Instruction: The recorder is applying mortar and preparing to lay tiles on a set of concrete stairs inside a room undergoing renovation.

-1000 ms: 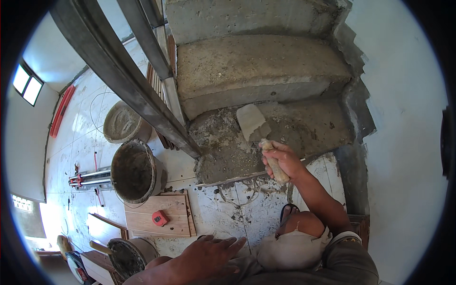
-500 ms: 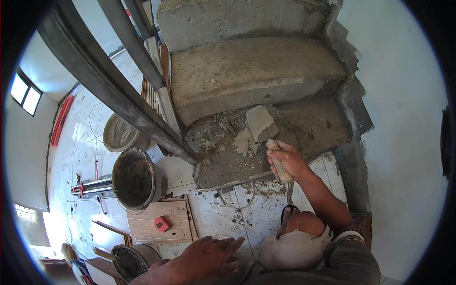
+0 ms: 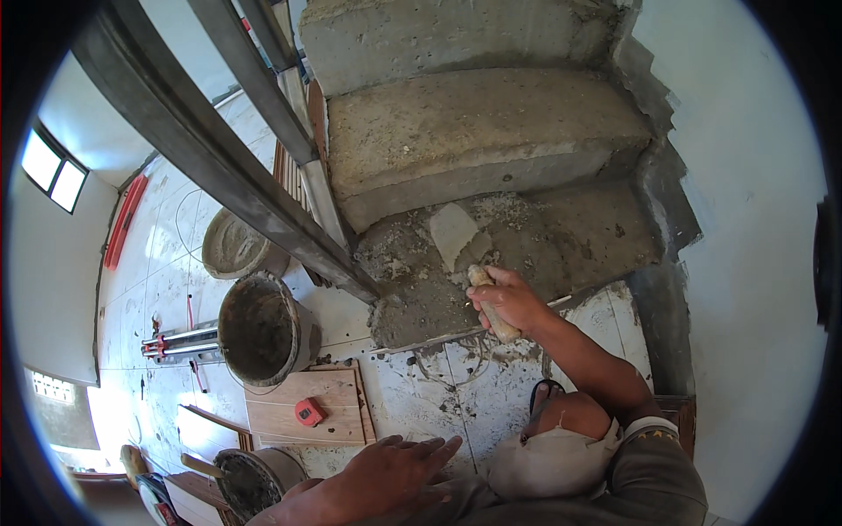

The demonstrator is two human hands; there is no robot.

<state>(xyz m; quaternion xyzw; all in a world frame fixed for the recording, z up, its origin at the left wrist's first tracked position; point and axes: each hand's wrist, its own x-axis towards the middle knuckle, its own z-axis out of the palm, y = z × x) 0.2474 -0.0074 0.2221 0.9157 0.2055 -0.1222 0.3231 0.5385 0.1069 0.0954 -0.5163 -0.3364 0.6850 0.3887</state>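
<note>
My right hand [image 3: 510, 304] is closed round the pale, worn handle of a trowel [image 3: 453, 233]. Its blade, smeared with grey mortar, rests over the lowest concrete step [image 3: 561, 237]. Wet, crumbly mortar [image 3: 395, 250] lies on the step around and left of the blade. My left hand [image 3: 390, 473] hangs low, near my lap, palm down with its fingers stretched out and nothing in it. Below and left of that hand, a bucket [image 3: 254, 482] of dark mortar has a wooden handle sticking out.
Two more mortar-stained buckets, a big one [image 3: 267, 329] and one behind it [image 3: 241, 245], stand left of the step. A red tape measure [image 3: 309, 411] lies on wood-look boards [image 3: 281, 399]. A metal rail post [image 3: 228, 149] slants down to the step. A tile cutter [image 3: 180, 342] sits farther left.
The trowel and my right hand have moved left across the step, with the blade turning slightly. The whole view has shifted a little. My left hand stays about where it was.
</note>
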